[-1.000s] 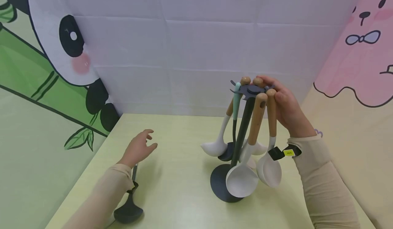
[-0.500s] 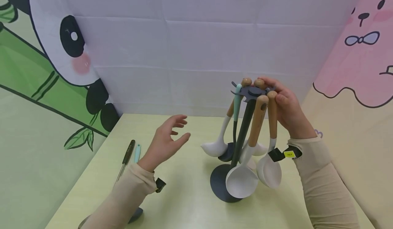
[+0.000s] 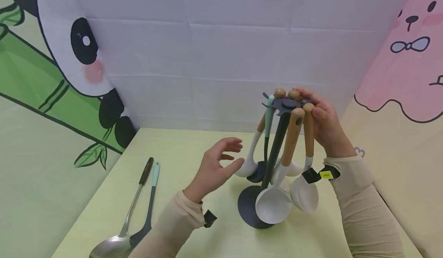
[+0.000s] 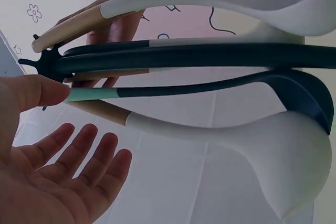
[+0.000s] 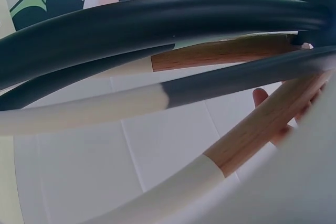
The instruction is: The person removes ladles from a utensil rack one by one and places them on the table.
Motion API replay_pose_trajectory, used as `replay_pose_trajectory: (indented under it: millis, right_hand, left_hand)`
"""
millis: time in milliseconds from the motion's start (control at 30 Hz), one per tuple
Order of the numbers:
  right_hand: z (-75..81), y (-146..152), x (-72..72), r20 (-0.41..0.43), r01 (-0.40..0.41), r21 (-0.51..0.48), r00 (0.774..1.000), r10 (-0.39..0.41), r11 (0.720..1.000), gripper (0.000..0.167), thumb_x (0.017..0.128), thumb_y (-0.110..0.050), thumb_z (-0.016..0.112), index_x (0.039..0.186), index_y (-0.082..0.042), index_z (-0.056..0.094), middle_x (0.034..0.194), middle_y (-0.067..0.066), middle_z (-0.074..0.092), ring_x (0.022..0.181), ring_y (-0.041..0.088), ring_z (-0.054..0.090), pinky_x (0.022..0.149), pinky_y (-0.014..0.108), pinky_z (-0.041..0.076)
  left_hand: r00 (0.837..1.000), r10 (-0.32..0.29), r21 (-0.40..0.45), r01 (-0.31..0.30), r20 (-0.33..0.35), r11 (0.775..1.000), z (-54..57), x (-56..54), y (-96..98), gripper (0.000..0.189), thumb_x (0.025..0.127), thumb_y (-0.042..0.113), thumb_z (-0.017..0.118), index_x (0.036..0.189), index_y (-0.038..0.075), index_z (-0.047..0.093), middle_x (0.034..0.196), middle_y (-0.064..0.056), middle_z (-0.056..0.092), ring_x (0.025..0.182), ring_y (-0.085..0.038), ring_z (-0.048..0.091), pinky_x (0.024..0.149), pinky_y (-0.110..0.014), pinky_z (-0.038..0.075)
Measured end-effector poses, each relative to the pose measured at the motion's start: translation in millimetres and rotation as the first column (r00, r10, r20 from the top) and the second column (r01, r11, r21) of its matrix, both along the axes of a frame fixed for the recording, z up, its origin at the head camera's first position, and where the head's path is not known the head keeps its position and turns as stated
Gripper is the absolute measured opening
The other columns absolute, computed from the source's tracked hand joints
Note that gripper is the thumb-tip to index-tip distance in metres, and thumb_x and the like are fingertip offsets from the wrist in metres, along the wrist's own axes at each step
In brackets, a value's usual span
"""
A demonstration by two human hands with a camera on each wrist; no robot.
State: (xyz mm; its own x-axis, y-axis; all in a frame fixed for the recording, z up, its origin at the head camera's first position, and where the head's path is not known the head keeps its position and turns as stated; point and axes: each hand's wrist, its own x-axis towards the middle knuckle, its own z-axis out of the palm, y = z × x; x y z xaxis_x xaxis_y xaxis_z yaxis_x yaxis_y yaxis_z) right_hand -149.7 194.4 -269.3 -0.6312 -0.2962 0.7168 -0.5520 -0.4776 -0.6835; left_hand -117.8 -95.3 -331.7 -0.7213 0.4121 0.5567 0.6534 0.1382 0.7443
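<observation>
The rack (image 3: 275, 150) stands on the pale table (image 3: 187, 146), right of the middle, with its round foot (image 3: 248, 210) flat on the wood. Ladles hang all around its pole from the hooks at the top.

The right hand (image 3: 326, 129) is up high at the rack's top, on the right side. Its fingers bend behind the handles and its thumb is in front, so it holds the rack there. I cannot tell just which bit it grips, as handles hide its fingertips.

The left hand (image 3: 214, 167) is near the rack's left side. It is wide open, thumb well away from the fingers, and has hold of nothing. In the left wrist view its thumb lies across the end of the mint handle (image 3: 268, 121); I cannot tell if they touch.

The front ladle (image 3: 274, 206) is white with a wood handle, and its bowl hangs over the foot. The right ladle (image 3: 304, 196) hangs just beside it.

On the table's left side lie a steel ladle (image 3: 112, 245) and a dark ladle (image 3: 151, 200) with a mint end. The left sleeve (image 3: 173, 227) hides part of the dark one. A panda (image 3: 57, 23) is on the wall.
</observation>
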Motion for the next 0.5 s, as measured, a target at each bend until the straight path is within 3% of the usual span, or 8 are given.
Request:
replay_pose_trajectory:
  millis: [200, 367, 500]
  right_hand:
    - [0.4, -1.9, 0.7, -0.003, -0.015, -0.03, 1.0, 0.015, 0.999, 0.053, 0.092, -0.028, 0.073, 0.134, 0.0, 0.058, 0.127, 0.009, 0.059, 0.119, 0.02, 0.055, 0.1, 0.026, 0.045]
    - [-0.3, -2.4, 1.1, -0.008, -0.009, -0.045, 1.0, 0.008, 0.999, 0.053, 0.092, -0.026, 0.074, 0.134, 0.003, 0.057, 0.125, 0.01, 0.06, 0.116, 0.021, 0.055, 0.098, 0.026, 0.046]
    - [0.0, -2.7, 2.7, -0.002, 0.014, -0.05, 1.0, -0.014, 0.999, 0.054, 0.091, -0.026, 0.075, 0.132, 0.003, 0.058, 0.123, 0.01, 0.06, 0.114, 0.02, 0.054, 0.097, 0.026, 0.045]
  left_hand:
    - [0.996, -0.08, 0.046, 0.078, 0.036, 0.996, -5.9, 4.6, 16.5, 0.038, 0.09, -0.001, 0.067, 0.126, -0.003, 0.057, 0.114, -0.016, 0.066, 0.107, -0.028, 0.064, 0.083, -0.041, 0.056]
    - [0.99, -0.13, 0.073, 0.127, 0.051, 0.989, -5.8, 8.7, 28.2, 0.038, 0.09, 0.0, 0.067, 0.126, -0.001, 0.058, 0.114, -0.013, 0.065, 0.106, -0.025, 0.063, 0.084, -0.037, 0.056]
    - [0.986, -0.163, 0.097, 0.158, 0.043, 0.983, -4.3, 10.7, 35.8, 0.039, 0.089, -0.002, 0.068, 0.126, -0.004, 0.057, 0.113, -0.018, 0.065, 0.106, -0.029, 0.063, 0.085, -0.035, 0.056]
